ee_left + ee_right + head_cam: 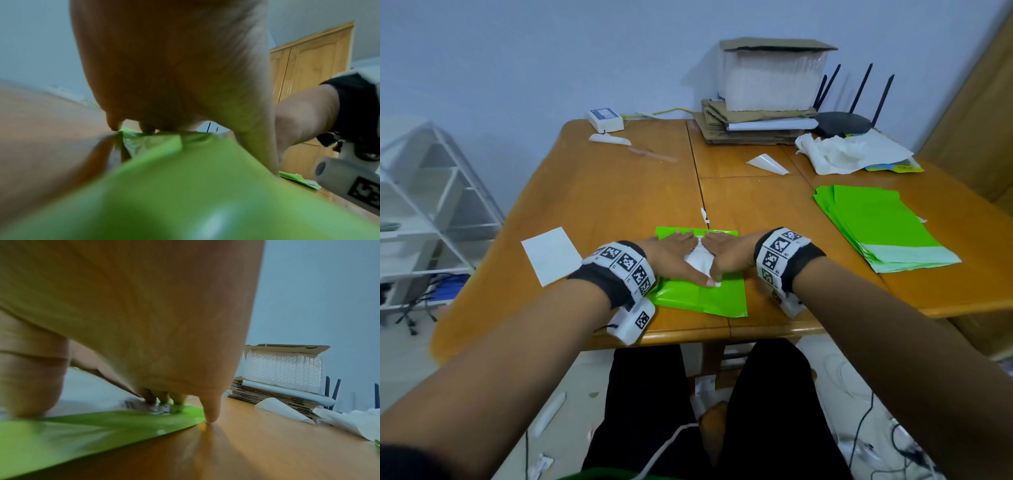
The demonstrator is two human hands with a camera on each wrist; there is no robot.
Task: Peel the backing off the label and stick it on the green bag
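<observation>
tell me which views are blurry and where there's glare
Head view: sharp at the centre, its wide angle bowing the table edges. Left wrist view: green bag up close badly blurred, with a pale glare spot. Right wrist view: right hand and bag soft, far boxes clearer.

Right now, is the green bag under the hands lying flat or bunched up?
Mostly flat: the green bag lies spread on the table under both pressing hands, though the left wrist view shows wrinkles at its far end.

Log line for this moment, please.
step: pressing label onto green bag | left hand: flat on label | right hand: flat on label | bag: flat on table
</observation>
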